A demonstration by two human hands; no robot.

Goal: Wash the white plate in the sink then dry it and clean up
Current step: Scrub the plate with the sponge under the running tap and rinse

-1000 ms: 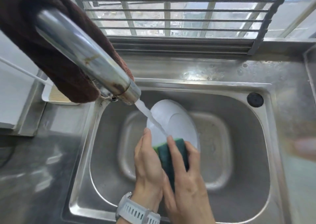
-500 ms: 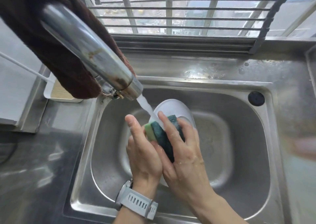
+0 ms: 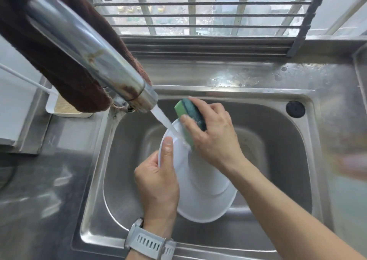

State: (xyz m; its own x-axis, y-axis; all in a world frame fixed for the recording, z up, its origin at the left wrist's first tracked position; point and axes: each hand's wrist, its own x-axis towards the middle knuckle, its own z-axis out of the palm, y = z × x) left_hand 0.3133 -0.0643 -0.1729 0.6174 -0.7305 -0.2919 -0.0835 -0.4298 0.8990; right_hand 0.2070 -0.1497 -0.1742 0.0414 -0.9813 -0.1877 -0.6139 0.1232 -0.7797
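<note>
Brown towel (image 3: 59,61) draped over the faucet neck, hanging down at upper left. Small white tray (image 3: 59,108) with a ribbed tan insert sits on the steel desk (image 3: 49,180) just left of the basin, partly under the towel; thin white rod (image 3: 23,77) slants toward it. Barred window grille (image 3: 198,11) behind; black round plug (image 3: 295,109) on the far right rim; grey watch (image 3: 149,244) with perforated strap at bottom centre.

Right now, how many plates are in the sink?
1. The round white plate is tilted over the steel sink basin, its left rim in the left hand's grip, while the right hand presses a green sponge on its upper edge. None looks hidden.
</note>
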